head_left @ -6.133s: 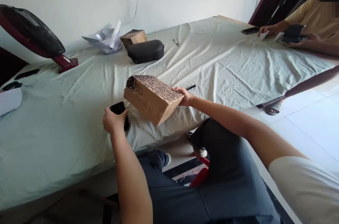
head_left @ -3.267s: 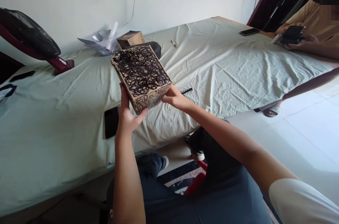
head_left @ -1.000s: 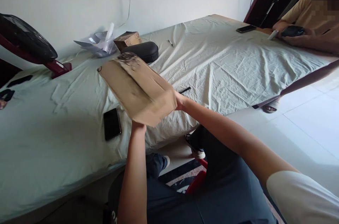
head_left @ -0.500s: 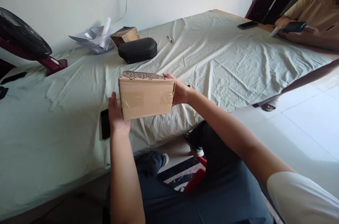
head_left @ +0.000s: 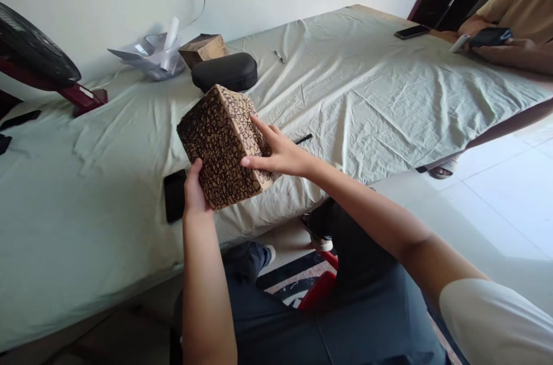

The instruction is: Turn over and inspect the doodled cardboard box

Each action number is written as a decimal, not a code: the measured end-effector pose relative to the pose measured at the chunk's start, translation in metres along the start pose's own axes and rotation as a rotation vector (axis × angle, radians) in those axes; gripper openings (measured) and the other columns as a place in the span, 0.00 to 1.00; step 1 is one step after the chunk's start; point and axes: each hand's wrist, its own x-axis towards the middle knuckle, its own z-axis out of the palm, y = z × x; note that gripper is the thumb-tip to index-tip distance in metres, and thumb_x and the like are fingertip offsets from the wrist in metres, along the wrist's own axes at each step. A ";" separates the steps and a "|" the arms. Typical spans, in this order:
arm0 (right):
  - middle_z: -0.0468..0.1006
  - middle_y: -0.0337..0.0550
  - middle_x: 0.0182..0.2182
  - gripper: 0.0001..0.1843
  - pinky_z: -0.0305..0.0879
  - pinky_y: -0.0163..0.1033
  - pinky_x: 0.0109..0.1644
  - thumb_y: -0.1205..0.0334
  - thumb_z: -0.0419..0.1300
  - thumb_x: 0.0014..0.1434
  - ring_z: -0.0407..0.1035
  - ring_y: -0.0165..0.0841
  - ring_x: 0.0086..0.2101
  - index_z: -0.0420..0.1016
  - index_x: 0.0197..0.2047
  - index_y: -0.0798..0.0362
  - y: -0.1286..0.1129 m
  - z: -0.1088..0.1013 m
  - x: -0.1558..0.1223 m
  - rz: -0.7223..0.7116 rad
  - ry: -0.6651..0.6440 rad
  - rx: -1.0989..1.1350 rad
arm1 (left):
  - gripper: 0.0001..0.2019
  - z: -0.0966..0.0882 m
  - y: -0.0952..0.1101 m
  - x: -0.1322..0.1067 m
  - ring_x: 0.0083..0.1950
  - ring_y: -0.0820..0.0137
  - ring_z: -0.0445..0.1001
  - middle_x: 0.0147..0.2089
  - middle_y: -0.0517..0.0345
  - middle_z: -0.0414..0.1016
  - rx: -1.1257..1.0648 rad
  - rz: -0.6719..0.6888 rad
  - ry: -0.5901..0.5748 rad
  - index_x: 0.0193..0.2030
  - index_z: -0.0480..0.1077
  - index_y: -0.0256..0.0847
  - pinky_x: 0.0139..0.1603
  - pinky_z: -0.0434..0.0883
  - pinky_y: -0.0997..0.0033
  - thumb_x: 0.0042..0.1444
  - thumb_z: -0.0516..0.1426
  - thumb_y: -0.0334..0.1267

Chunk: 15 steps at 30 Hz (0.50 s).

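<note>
A brown cardboard box (head_left: pixel 222 152), its sides covered in black looping scribbles, is held tilted above the cloth-covered table. My left hand (head_left: pixel 196 189) grips its lower left side, thumb on the scribbled face and the other fingers hidden behind. On the right, my right hand (head_left: pixel 276 152) presses its spread thumb and fingers against the box's right side and edge. A black phone (head_left: pixel 174 197) lies on the cloth just left of my left hand. Part of a black pen-like object (head_left: pixel 304 139) shows beyond my right wrist.
Behind the box are a black case (head_left: pixel 224 71), a smaller cardboard box (head_left: pixel 203 49) and a clear plastic bag (head_left: pixel 159 63). A fan (head_left: pixel 37 54) stands at left. A pen (head_left: pixel 279 56) and another phone (head_left: pixel 412 32) lie farther back; a person at right holds a dark object (head_left: pixel 491 37).
The box has turned in my hands, from its plain taped face to its scribbled sides. My right hand has shifted onto the near right side, and my left thumb now lies on the front.
</note>
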 end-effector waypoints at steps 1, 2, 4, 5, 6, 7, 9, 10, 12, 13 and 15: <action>0.57 0.61 0.82 0.74 0.42 0.72 0.89 0.31 0.82 0.52 0.50 0.67 0.82 0.53 0.88 0.49 -0.004 0.004 -0.002 -0.027 0.005 -0.044 | 0.34 -0.001 -0.004 0.002 0.81 0.42 0.71 0.67 0.39 0.84 -0.017 -0.021 -0.018 0.61 0.80 0.39 0.80 0.72 0.36 0.60 0.64 0.65; 0.57 0.62 0.82 0.75 0.42 0.70 0.89 0.30 0.82 0.51 0.51 0.66 0.82 0.53 0.88 0.50 -0.008 0.008 -0.003 -0.068 0.003 -0.064 | 0.34 -0.001 -0.007 0.003 0.81 0.42 0.71 0.68 0.38 0.84 -0.037 -0.049 -0.042 0.60 0.81 0.39 0.79 0.73 0.35 0.59 0.62 0.65; 0.55 0.60 0.83 0.75 0.42 0.66 0.90 0.30 0.82 0.51 0.49 0.63 0.83 0.52 0.88 0.48 -0.011 0.014 -0.005 -0.155 -0.020 -0.047 | 0.34 -0.002 -0.013 0.004 0.81 0.42 0.71 0.69 0.39 0.83 -0.092 -0.096 -0.085 0.61 0.81 0.40 0.78 0.74 0.34 0.58 0.59 0.64; 0.55 0.58 0.84 0.75 0.42 0.64 0.90 0.30 0.82 0.51 0.47 0.61 0.84 0.52 0.88 0.47 -0.012 0.015 -0.005 -0.186 -0.028 -0.027 | 0.34 -0.001 -0.015 0.005 0.81 0.42 0.71 0.69 0.40 0.83 -0.116 -0.100 -0.093 0.62 0.81 0.41 0.77 0.75 0.34 0.58 0.59 0.63; 0.55 0.56 0.84 0.75 0.41 0.62 0.91 0.29 0.82 0.51 0.45 0.60 0.85 0.52 0.89 0.46 -0.011 0.016 -0.005 -0.204 -0.034 -0.006 | 0.34 -0.001 -0.016 0.005 0.80 0.42 0.71 0.70 0.41 0.83 -0.130 -0.092 -0.092 0.62 0.80 0.42 0.77 0.75 0.35 0.57 0.59 0.63; 0.54 0.55 0.85 0.75 0.39 0.60 0.91 0.30 0.82 0.50 0.44 0.58 0.85 0.52 0.89 0.46 -0.010 0.015 -0.004 -0.209 -0.034 0.015 | 0.35 0.000 -0.016 0.005 0.80 0.42 0.71 0.70 0.41 0.82 -0.132 -0.078 -0.089 0.63 0.80 0.42 0.76 0.76 0.34 0.58 0.59 0.63; 0.54 0.56 0.86 0.75 0.38 0.58 0.91 0.32 0.82 0.50 0.44 0.57 0.85 0.53 0.88 0.49 -0.006 0.012 -0.001 -0.181 -0.025 0.050 | 0.35 0.000 -0.015 0.005 0.80 0.40 0.72 0.70 0.40 0.82 -0.123 -0.040 -0.071 0.64 0.78 0.42 0.76 0.76 0.34 0.59 0.58 0.63; 0.54 0.56 0.86 0.73 0.38 0.58 0.91 0.33 0.82 0.51 0.46 0.57 0.85 0.54 0.88 0.50 -0.004 0.010 0.001 -0.144 -0.016 0.064 | 0.34 -0.001 -0.013 0.006 0.80 0.40 0.71 0.69 0.40 0.82 -0.114 -0.014 -0.055 0.64 0.78 0.41 0.76 0.75 0.34 0.60 0.58 0.63; 0.57 0.56 0.85 0.68 0.39 0.61 0.91 0.35 0.81 0.54 0.49 0.58 0.84 0.59 0.86 0.52 -0.002 0.005 0.004 -0.056 0.009 0.103 | 0.34 -0.003 -0.008 0.007 0.80 0.41 0.70 0.70 0.42 0.82 -0.089 0.057 -0.006 0.64 0.77 0.41 0.78 0.75 0.38 0.62 0.58 0.64; 0.59 0.55 0.84 0.64 0.41 0.62 0.91 0.35 0.80 0.55 0.51 0.58 0.83 0.62 0.85 0.52 -0.002 0.003 0.005 -0.018 0.017 0.134 | 0.34 -0.005 -0.005 0.008 0.81 0.42 0.70 0.71 0.42 0.81 -0.070 0.096 0.015 0.64 0.77 0.41 0.79 0.74 0.40 0.63 0.58 0.65; 0.68 0.53 0.81 0.54 0.51 0.65 0.88 0.33 0.75 0.60 0.58 0.58 0.80 0.70 0.80 0.51 -0.001 0.000 0.007 0.052 0.002 0.220 | 0.36 -0.006 0.003 0.007 0.82 0.44 0.68 0.74 0.45 0.79 0.003 0.160 0.003 0.67 0.76 0.42 0.80 0.73 0.44 0.67 0.57 0.70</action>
